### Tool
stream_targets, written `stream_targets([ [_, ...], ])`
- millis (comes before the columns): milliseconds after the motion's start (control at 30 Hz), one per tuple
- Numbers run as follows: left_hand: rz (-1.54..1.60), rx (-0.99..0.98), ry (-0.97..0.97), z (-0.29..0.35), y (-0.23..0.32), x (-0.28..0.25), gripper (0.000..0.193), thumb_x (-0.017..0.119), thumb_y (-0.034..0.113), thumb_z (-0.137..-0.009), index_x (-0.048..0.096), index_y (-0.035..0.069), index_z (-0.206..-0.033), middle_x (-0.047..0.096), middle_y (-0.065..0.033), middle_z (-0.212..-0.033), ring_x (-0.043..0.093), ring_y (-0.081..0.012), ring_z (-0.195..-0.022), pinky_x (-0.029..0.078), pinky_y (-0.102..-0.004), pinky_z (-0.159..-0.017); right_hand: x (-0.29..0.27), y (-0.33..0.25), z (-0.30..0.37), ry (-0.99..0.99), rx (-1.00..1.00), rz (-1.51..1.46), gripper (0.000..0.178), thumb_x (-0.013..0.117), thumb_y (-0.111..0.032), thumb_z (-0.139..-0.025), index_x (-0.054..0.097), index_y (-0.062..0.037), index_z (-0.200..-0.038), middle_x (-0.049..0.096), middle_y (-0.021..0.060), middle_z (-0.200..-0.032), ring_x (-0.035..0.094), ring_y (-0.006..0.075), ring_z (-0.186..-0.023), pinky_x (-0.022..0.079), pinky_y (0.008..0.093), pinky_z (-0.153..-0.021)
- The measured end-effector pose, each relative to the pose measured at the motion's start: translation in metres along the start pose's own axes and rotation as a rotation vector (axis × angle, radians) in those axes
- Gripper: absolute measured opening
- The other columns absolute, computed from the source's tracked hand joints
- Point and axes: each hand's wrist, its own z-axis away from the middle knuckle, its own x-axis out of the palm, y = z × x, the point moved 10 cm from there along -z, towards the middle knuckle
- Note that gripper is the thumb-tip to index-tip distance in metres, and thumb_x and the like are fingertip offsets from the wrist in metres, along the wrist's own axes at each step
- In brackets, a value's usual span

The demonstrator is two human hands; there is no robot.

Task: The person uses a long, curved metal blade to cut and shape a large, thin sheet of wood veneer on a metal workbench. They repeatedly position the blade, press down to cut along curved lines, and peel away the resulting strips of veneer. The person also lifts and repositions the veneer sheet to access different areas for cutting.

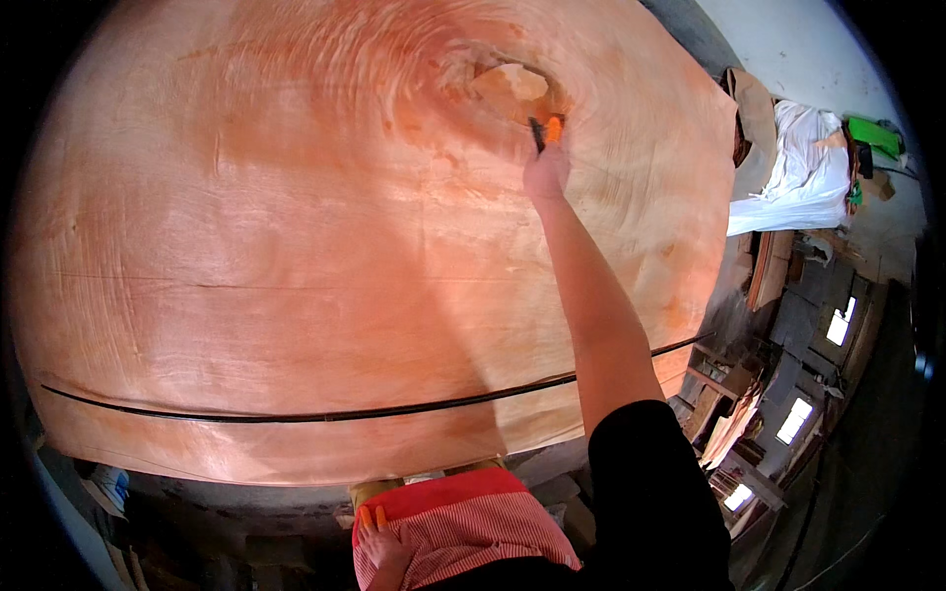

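Note:
A broad sheet of reddish-orange wood veneer (276,256) lies in front of me, its grain swirling around an oval knot spot (498,89) at the far side. A paler patch (522,81) shows inside that oval. My right arm stretches over the sheet, and my right hand (547,172) is closed at the oval's near edge. From it sticks a slim dark tool (537,134), too small and blurred to name; an orange fingertip cover shows beside it. My left hand (384,544), also with orange fingertip covers, rests fingers outstretched on my red striped apron (483,522).
A long thin black strip (335,417) runs across the sheet's near side. White sheeting (803,163) and a green item (874,136) lie beyond the right edge. Wooden boards (729,414) are stacked at the lower right. The sheet's near edge is just before my waist.

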Motion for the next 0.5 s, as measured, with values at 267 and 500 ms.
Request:
stream_targets([
  [267, -0.005, 0.002, 0.019, 0.004, -0.004, 0.002, 0.062, 0.052, 0.037, -0.071, 0.035, 0.006, -0.122, 0.023, -0.0212, -0.13, 0.024, -0.0351, -0.119, 0.017, -0.0438, -0.098, -0.071, 0.08, -0.012, 0.315, 0.226, -0.561, 0.038, 0.045, -0.017, -0.081, 0.04, 0.01, -0.107, 0.048, 0.0254, -0.099, 0.05, 0.032, -0.09, 0.039, 0.0361, -0.076],
  [500, 0.032, -0.002, 0.007, 0.008, -0.003, 0.0, 0.062, 0.052, 0.038, -0.07, 0.036, 0.008, -0.122, 0.024, -0.0199, -0.13, 0.027, -0.0369, -0.116, 0.02, -0.0448, -0.096, -0.102, 0.124, 0.021, 0.328, 0.263, -0.516, 0.031, 0.039, -0.017, -0.083, 0.046, 0.0069, -0.103, 0.051, 0.0221, -0.091, 0.05, 0.0318, -0.08, 0.04, 0.0345, -0.071],
])
